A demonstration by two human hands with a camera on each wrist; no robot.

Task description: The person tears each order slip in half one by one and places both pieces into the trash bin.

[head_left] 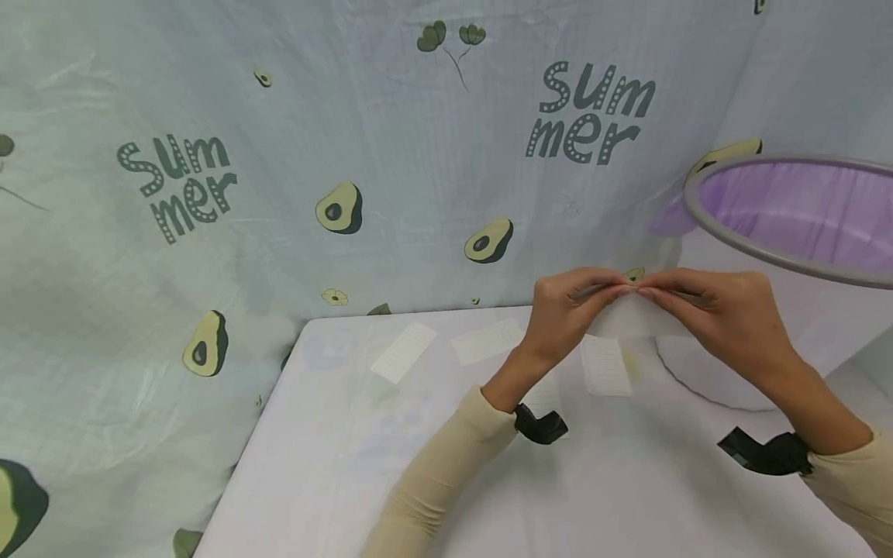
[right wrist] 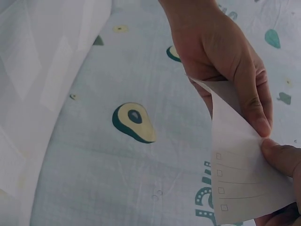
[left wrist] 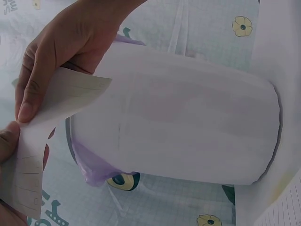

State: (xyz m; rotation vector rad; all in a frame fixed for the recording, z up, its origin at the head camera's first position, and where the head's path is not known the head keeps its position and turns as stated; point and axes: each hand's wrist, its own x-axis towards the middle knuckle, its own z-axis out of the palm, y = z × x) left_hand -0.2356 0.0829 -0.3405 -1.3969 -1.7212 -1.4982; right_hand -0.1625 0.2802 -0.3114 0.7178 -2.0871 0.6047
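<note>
Above the back right of the table, my left hand (head_left: 565, 302) and right hand (head_left: 732, 310) pinch the top edge of one white paper sheet (head_left: 638, 316). Their thumbs and fingertips meet close together at its middle. Printed lines and small checkboxes show on the sheet (right wrist: 240, 179) in the right wrist view. In the left wrist view the paper (left wrist: 70, 96) bends outward on both sides of the pinch; whether it is torn there I cannot tell. More lined paper slips (head_left: 405, 353) lie flat on the table below, one partly behind my left forearm.
A pale bin (head_left: 760, 356) with a grey rim and purple liner stands at the right, just beyond my right hand. The white table (head_left: 335, 465) reaches a patterned curtain (head_left: 391, 155) at the back. Black straps (head_left: 767, 451) hang at both wrists.
</note>
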